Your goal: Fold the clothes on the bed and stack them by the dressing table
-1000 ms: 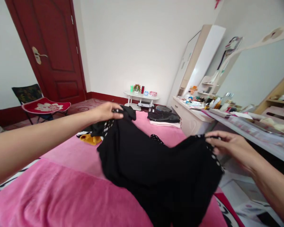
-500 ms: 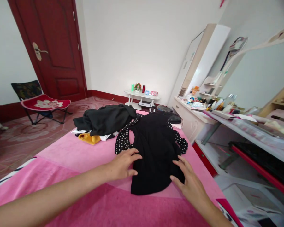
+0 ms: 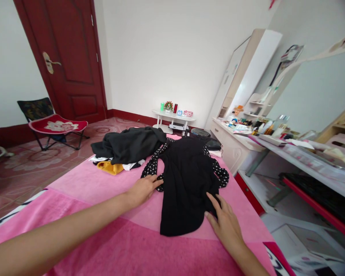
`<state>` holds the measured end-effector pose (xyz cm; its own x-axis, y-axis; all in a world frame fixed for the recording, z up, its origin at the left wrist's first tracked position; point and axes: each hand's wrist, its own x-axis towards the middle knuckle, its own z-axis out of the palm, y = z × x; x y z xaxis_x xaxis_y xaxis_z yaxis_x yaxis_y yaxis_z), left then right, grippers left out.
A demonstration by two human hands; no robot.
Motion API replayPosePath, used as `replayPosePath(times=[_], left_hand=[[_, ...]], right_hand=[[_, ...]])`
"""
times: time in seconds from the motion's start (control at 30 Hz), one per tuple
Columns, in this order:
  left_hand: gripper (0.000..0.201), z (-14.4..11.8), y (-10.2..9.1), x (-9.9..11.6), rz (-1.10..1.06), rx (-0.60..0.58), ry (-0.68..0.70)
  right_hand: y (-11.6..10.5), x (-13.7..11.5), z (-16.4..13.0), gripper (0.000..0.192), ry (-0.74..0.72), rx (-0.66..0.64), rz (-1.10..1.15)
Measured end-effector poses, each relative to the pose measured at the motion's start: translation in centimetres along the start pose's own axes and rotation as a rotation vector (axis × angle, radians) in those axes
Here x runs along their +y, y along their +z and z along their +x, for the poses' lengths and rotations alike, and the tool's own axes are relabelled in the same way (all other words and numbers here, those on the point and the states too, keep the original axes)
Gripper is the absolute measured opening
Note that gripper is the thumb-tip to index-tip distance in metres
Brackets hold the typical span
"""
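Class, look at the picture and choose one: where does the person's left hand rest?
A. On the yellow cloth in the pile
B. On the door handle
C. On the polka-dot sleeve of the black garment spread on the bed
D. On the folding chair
C: the left hand lies with its fingertips on the dotted sleeve of the black garment spread flat on the pink bed cover.

The dark grey heap of clothes (image 3: pixel 129 147) buries most of the yellow garment (image 3: pixel 110 167), only a corner pokes out. Stuff on the small white side table (image 3: pixel 172 117) and the cluttered white dresser (image 3: pixel 232 134) is too tiny to identify. Both forearms run off the bottom edge.
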<state>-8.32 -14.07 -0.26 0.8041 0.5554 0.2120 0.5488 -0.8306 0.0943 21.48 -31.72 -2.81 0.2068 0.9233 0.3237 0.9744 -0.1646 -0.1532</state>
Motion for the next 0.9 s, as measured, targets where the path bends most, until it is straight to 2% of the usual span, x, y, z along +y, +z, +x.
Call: replayPosePath(times=[0.07, 0.13, 0.2, 0.3, 0.37, 0.47, 0.5, 0.57, 0.67, 0.7, 0.8, 0.9], left_hand=[[0.041, 0.1, -1.4, 0.0, 0.044, -0.063, 0.089], [0.031, 0.2, -3.9, -0.9, 0.077, -0.1, 0.137], [0.026, 0.3, -7.2, -2.9, 0.137, -0.061, 0.115], [0.026, 0.0, -11.0, -7.1, 0.31, 0.06, -0.012], [0.025, -0.5, -11.7, -9.3, 0.442, 0.045, -0.097], [0.027, -1.7, -10.1, -10.1, 0.541, -0.046, -0.175], [0.027, -2.1, -9.1, -9.5, 0.547, -0.039, -0.191], [0.025, -2.5, -7.2, -7.2, 0.521, 0.046, -0.181], [0.028, -2.7, -5.0, -1.8, 0.35, 0.163, -0.009], [0.033, -2.8, -4.5, 0.1, 0.255, 0.151, 0.082], [0.054, -3.1, -3.0, 4.8, -0.053, 0.018, 0.306], [0.057, -3.0, -1.9, 7.1, -0.256, -0.048, 0.361]], right_hand=[[0.1, -0.2, -0.2, 0.049, -0.006, 0.03, -0.044], [0.1, -0.3, -0.3, 0.048, -0.008, 0.048, -0.066], [0.1, -0.4, -0.3, 0.047, -0.005, 0.056, -0.076], [0.1, -0.7, -0.2, 0.046, 0.005, 0.067, -0.087], [0.2, -0.9, -0.1, 0.046, 0.007, 0.075, -0.092], [0.4, -1.0, -0.1, 0.046, 0.003, 0.086, -0.1], [0.4, -1.0, -0.1, 0.046, 0.001, 0.087, -0.103], [0.4, -0.9, -0.2, 0.046, -0.005, 0.088, -0.107], [0.5, -0.9, -0.2, 0.046, -0.005, 0.094, -0.103], [0.5, -0.9, -0.2, 0.046, -0.005, 0.096, -0.099], [0.4, -0.9, -0.2, 0.045, -0.007, 0.099, -0.083], [0.3, -0.9, -0.2, 0.047, -0.007, 0.094, -0.066]])
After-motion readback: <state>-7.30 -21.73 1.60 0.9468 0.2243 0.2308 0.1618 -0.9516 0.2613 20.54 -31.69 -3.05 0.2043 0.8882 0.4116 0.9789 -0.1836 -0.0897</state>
